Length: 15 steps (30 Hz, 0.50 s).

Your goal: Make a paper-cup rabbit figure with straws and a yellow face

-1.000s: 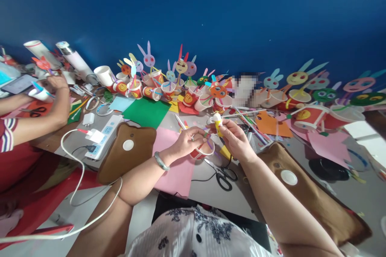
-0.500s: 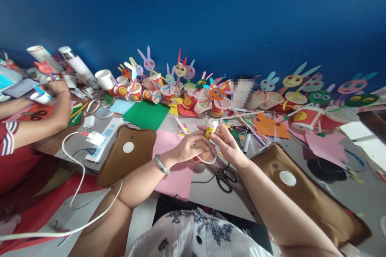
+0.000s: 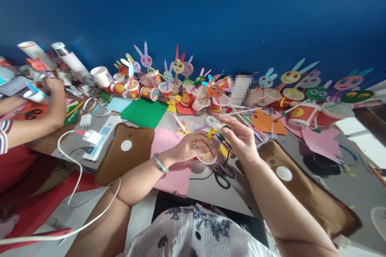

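Observation:
A small yellow glue stick [image 3: 210, 134] with a whitish top is pinched in the fingers of my left hand [image 3: 191, 144]. My right hand [image 3: 239, 136] is beside that top, its fingers stretched forward and the thumb apart from them. Under my hands stands a paper cup [image 3: 206, 158], partly covered, with a purple strip [image 3: 214, 152] at its rim. Black-handled scissors [image 3: 222, 180] lie just nearer to me. Beyond the glue stick, a ring like a tape roll [image 3: 210, 119] shows in part.
Paper cups with paper rabbit heads [image 3: 178, 66] line the blue wall. Pink paper [image 3: 169, 168], green paper [image 3: 144, 112] and brown pouches [image 3: 126, 156] flank my arms. A power strip [image 3: 104, 138] trails a white cable [image 3: 80, 164]. At left, a co-worker's hand [image 3: 56, 86] holds a cup.
My right hand has moved off the glue stick to the right, its fingers now extended. The left hand keeps hold of it. The whole view has shifted slightly.

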{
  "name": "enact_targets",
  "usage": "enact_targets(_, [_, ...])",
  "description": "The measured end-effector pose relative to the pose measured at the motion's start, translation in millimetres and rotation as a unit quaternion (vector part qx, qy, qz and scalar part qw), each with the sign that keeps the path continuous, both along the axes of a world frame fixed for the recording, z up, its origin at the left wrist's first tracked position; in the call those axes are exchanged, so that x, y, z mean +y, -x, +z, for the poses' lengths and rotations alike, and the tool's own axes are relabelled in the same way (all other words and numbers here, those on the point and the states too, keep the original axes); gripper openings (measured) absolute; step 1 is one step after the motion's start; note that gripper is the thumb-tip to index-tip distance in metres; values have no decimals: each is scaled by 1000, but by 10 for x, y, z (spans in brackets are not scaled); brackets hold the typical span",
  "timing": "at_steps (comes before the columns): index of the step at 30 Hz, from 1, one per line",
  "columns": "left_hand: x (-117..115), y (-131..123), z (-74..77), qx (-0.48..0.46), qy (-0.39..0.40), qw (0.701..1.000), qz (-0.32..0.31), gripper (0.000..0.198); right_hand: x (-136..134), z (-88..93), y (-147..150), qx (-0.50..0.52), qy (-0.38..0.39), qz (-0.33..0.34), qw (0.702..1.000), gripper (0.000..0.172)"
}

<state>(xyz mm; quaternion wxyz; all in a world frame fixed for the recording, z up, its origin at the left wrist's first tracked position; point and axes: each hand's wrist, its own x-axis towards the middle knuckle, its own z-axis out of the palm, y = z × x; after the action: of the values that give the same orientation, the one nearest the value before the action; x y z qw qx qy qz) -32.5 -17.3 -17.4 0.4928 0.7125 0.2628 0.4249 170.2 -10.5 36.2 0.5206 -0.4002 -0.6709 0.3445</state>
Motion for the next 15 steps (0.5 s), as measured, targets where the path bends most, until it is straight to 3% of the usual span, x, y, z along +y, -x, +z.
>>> enact_targets(4, [-2,-8,13,-12,-5,1000,0,12,-6,-38,25,42,-8,-17,999,17])
enact_targets(15, [11,-32,-20,-15,19,999,21,15,124,-181,-130,95,-78,-141,982,24])
